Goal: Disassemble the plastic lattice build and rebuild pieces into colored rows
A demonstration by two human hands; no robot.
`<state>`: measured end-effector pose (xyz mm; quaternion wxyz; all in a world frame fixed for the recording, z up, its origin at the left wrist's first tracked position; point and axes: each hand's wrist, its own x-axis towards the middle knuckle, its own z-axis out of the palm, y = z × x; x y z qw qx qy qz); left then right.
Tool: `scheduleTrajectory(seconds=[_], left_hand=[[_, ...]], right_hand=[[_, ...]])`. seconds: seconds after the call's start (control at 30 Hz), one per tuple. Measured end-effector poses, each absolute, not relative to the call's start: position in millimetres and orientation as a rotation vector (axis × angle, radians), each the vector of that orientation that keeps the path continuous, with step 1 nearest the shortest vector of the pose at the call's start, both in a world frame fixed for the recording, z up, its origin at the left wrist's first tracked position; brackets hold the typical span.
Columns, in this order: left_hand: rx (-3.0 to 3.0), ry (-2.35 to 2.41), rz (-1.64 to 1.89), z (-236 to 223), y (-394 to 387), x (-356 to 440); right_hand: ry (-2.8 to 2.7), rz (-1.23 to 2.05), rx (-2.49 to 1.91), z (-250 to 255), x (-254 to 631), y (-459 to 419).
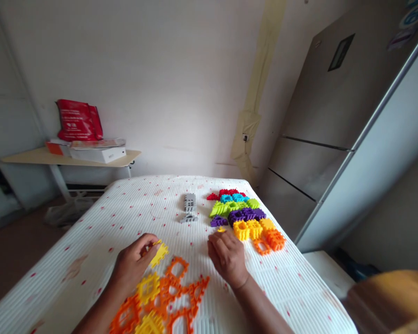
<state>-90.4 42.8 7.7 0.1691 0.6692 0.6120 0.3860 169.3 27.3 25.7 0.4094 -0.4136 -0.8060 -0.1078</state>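
Note:
My left hand is closed on a yellow interlocking plastic tile, held just above a flat chain of joined orange and yellow tiles at the near edge of the table. My right hand rests knuckles-up on the cloth with fingers curled, its fingertips at a small yellow piece. What those fingers hold, if anything, is hidden. Beyond the right hand lie sorted piles of tiles: red, blue, green, purple, yellow, orange.
A grey tile assembly lies mid-table on the white ribbed cloth with red specks. A steel fridge stands at the right. A side table with a red bag and boxes stands at the far left.

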Motion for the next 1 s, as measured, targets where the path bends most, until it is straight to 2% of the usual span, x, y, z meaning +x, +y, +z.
scheduleTrajectory(seconds=[0.1,0.3,0.63,0.83,1.0], left_hand=[[1.879,1.638,1.171,6.1,39.2,-82.1],[1.945,1.567,1.176,4.5,33.2,-70.8],[2.493,1.275,1.47,4.1,24.7,-51.8],[1.922,1.335,1.287,3.1,28.8,-52.3],[1.32,1.13,1.239,1.2,32.7,-63.6]], right_hand=[[-2.06,-0.067,-1.023,27.3,148.8,21.3],[-1.948,0.398,-1.282,31.9,125.8,18.2],[-1.767,0.84,-1.239,30.8,116.3,19.3],[-1.585,0.921,-1.205,31.4,120.9,23.9],[-1.639,1.046,-1.059,24.6,127.6,27.4]])
